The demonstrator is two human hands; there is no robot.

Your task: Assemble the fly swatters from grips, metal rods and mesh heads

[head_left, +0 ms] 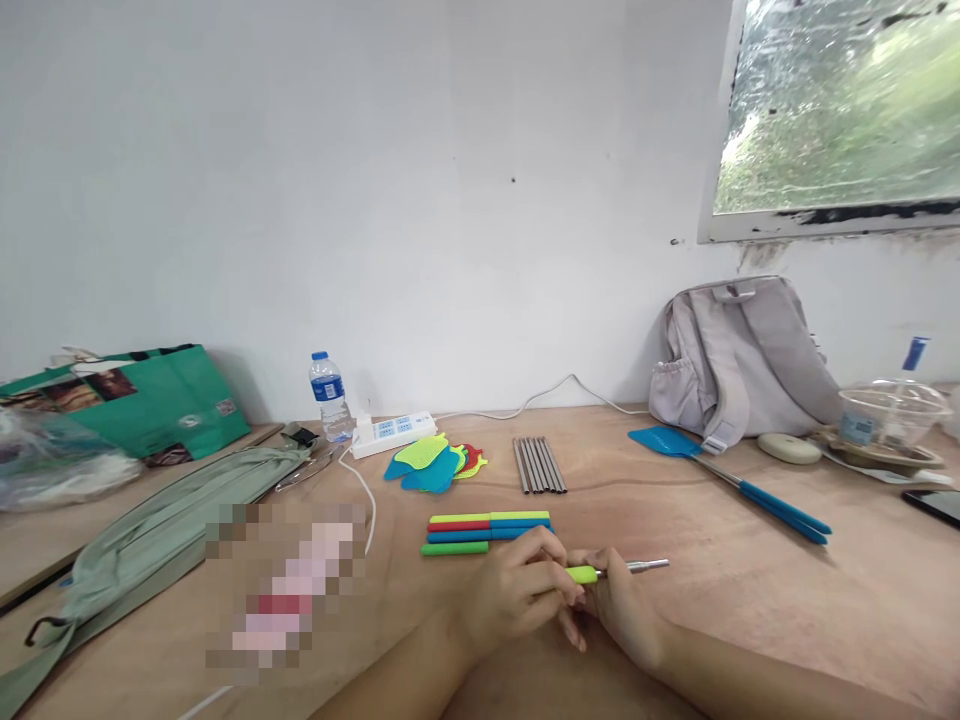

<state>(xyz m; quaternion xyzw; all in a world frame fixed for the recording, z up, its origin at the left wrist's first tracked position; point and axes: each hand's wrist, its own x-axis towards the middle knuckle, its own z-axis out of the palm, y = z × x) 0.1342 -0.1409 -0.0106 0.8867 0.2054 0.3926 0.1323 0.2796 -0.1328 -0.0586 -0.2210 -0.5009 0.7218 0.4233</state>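
Note:
My left hand (525, 590) is closed around a yellow-green handle sleeve (582, 575). A thin metal telescopic rod (648, 566) runs out of its right end, and my right hand (621, 608) pinches that rod where it meets the sleeve. Just beyond my hands lie several coloured handle sleeves (459, 536) in yellow, red, blue and green. Farther back are a row of metal tubes (538, 466) and a pile of flat swatter heads (431, 468) in blue, yellow-green and red. To the right rests a pair of blue fly swatters (780, 508) with metal shafts.
A water bottle (328, 398) and a white power strip (394, 434) stand near the wall. At the left are a green bag (176, 405) and a grey-green cloth item (165, 515). A grey backpack (742, 360), a plastic bowl (892, 412) and a phone (934, 506) occupy the right.

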